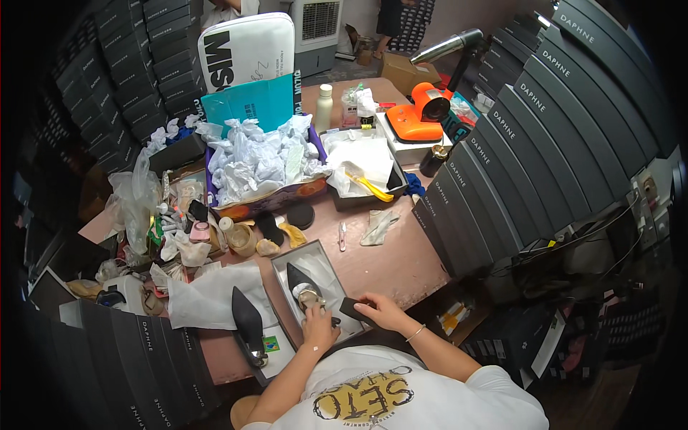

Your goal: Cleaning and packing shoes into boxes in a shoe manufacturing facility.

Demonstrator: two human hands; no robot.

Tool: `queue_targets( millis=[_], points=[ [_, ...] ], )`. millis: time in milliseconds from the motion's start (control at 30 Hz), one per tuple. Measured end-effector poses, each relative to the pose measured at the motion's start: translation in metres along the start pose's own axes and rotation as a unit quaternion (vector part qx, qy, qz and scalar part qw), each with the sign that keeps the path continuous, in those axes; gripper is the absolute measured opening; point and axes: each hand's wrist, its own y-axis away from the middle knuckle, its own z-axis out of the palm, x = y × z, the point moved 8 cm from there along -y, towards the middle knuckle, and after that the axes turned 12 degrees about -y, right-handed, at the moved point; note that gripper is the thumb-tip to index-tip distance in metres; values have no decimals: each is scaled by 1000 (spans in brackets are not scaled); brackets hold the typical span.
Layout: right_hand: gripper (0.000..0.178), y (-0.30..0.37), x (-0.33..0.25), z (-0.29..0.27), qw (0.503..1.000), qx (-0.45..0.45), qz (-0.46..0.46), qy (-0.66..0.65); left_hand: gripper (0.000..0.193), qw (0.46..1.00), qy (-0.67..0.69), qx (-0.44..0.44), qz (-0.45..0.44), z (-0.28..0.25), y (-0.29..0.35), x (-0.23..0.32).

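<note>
In front of me stands an open shoe box lined with white paper. A black pointed shoe with a pale inside lies in it. My left hand is closed on the rear part of this shoe, toe pointing away from me; my fingers partly hide the heel. At the box's right edge my right hand grips a small dark rectangular block, its exact kind unclear. The matching black shoe rests to the left, toe away from me, beside a small green-and-yellow card.
Behind the box are a pink-handled cutter, a cloth and a glass jar. Crumpled paper fills a purple-edged carton. An orange lamp-like device stands farther back. Dark shoe boxes tower at right, others at left.
</note>
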Motion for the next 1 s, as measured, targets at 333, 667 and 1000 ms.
queue_targets(
  millis=[333,667,1000],
  points=[
    [30,-28,-11,-2,981,17,-11,-194,39,937,258,235,-34,-52,29,-49],
    [46,-89,-65,46,915,-73,12,-396,57,477,877,51,21,-107,131,-31],
    [63,-77,-104,76,977,-109,-66,-168,72,477,876,-71,22,-112,72,1]
  ],
)
